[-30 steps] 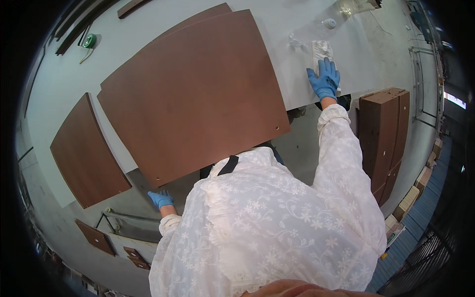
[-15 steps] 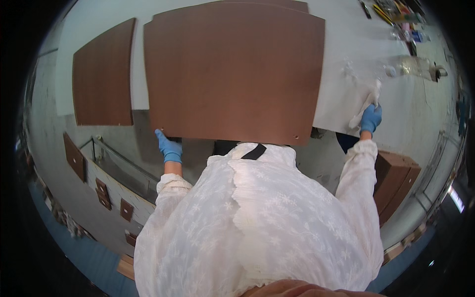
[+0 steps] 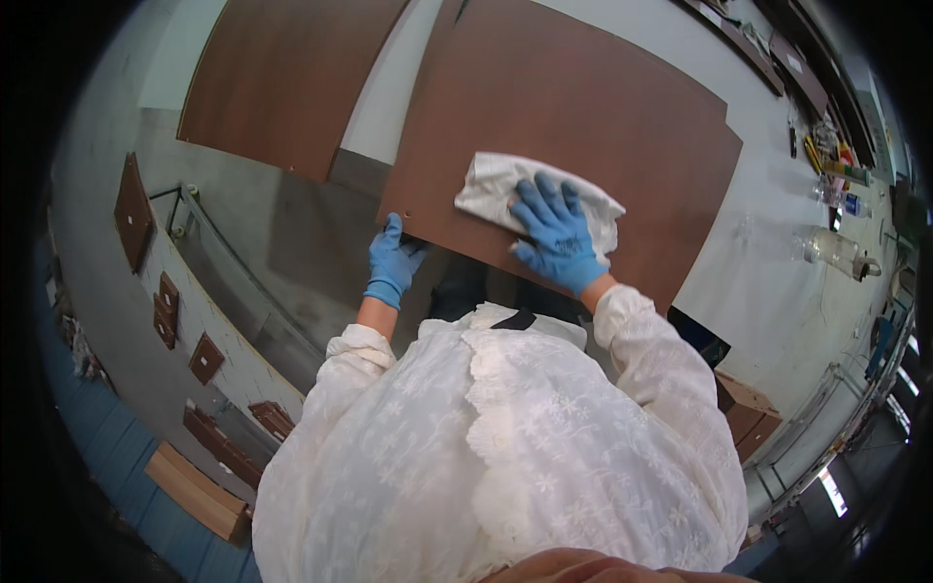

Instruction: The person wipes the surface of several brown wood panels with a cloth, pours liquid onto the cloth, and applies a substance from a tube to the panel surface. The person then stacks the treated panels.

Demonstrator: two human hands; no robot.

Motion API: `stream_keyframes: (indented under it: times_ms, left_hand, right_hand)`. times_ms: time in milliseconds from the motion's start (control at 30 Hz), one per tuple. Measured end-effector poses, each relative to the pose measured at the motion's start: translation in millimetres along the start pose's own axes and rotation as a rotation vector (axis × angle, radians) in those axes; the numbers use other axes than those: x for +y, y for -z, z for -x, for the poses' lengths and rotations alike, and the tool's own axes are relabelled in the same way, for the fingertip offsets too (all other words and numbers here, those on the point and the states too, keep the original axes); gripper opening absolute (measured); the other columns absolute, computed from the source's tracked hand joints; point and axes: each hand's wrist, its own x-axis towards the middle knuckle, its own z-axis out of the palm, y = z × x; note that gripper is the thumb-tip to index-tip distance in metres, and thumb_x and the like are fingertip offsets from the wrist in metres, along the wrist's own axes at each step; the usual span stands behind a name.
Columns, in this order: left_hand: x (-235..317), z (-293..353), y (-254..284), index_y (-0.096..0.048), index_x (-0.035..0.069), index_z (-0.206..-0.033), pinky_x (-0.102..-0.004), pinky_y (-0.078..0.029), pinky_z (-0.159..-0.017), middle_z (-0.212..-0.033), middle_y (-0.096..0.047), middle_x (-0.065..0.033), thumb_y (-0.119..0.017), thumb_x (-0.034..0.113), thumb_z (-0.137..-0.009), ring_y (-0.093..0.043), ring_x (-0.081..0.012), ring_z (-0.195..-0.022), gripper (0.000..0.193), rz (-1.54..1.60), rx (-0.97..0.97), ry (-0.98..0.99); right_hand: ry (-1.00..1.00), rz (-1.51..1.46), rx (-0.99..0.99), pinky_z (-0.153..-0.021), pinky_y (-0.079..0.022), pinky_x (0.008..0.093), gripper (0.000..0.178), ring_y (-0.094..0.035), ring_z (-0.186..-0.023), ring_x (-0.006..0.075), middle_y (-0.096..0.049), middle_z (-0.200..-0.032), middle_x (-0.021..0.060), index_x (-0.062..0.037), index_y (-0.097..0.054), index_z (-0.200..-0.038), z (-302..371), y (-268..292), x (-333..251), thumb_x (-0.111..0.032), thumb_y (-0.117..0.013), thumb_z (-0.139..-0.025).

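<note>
A large brown board with shaped corners lies over the near edge of the white worktable. My left hand, in a blue glove, grips the board's near left corner, thumb at the top edge and fingers partly hidden beneath. A small hole shows in the board beside that thumb. On the board's face lies a crumpled white cloth. My right hand, also gloved in blue, rests flat on this cloth, its fingers spread and pressing it against the wood.
To the left, a second brown board overhangs the table. A clear bottle lies at the right, with several small tools beyond it. Below on the left runs a metal rail. A brown box-like stack stands low at the right.
My right hand has brought the cloth from the table at the right onto the large board. The view has turned, so the boards appear tilted. My left hand stays at the board's near left corner.
</note>
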Motion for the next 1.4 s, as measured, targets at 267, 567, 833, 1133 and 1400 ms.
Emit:
stream_keyframes:
  times_ms: [267, 567, 833, 1133, 1400]
  left_hand:
    - [8, 10, -8, -0.047, 0.013, -0.144, -0.0589, -0.044, -0.108, -0.138, -0.058, -0.0116, -0.075, 0.05, -0.092, -0.056, -0.0366, -0.129, 0.07, -0.021, 0.014, -0.015]
    - [8, 6, -2, -0.046, 0.009, -0.148, -0.0579, -0.048, -0.106, -0.14, -0.056, -0.0135, -0.067, 0.047, -0.098, -0.058, -0.0363, -0.127, 0.065, 0.027, -0.043, 0.001]
    - [16, 1, 19, -0.035, 0.014, -0.159, -0.0555, -0.032, -0.12, -0.165, -0.034, -0.0121, -0.023, 0.092, -0.087, -0.038, -0.0362, -0.147, 0.106, 0.328, -0.156, 0.104]
    - [6, -3, 5, -0.038, 0.014, -0.157, -0.0569, -0.029, -0.121, -0.159, -0.039, -0.0121, -0.061, 0.074, -0.089, -0.039, -0.0349, -0.144, 0.093, 0.069, -0.098, 0.064]
    - [-10, -24, 3, -0.047, 0.016, -0.151, -0.0546, -0.044, -0.112, -0.147, -0.054, -0.0082, -0.069, 0.066, -0.089, -0.053, -0.0301, -0.134, 0.083, 0.107, -0.046, 0.007]
  right_hand:
    - [-0.194, 0.352, 0.189, -0.121, -0.019, 0.0612, 0.065, -0.031, -0.152, 0.0364, -0.037, -0.164, 0.0114, -0.0171, -0.05, -0.149, -269, -10, 100, -0.056, -0.048, -0.097]
    - [-0.01, 0.152, 0.149, -0.121, -0.02, 0.0599, 0.064, -0.035, -0.15, 0.0361, -0.039, -0.163, 0.0144, -0.0116, -0.052, -0.147, -233, -43, -10, -0.045, -0.058, -0.093]
    - [0.308, -0.199, 0.016, -0.119, -0.028, 0.0588, 0.067, -0.041, -0.148, 0.0319, -0.047, -0.158, 0.0093, -0.0107, -0.058, -0.141, -93, -90, -120, -0.044, -0.07, -0.084]
    - [-0.266, 0.211, 0.348, -0.119, -0.03, 0.0537, 0.057, -0.042, -0.145, 0.0339, -0.051, -0.155, 0.0108, -0.0126, -0.061, -0.137, -224, -12, 56, -0.041, -0.067, -0.088]
    - [0.046, -0.15, 0.169, -0.12, -0.023, 0.0643, 0.066, -0.038, -0.148, 0.038, -0.046, -0.157, 0.0141, -0.0095, -0.063, -0.132, -131, -46, -46, -0.043, -0.075, -0.077]
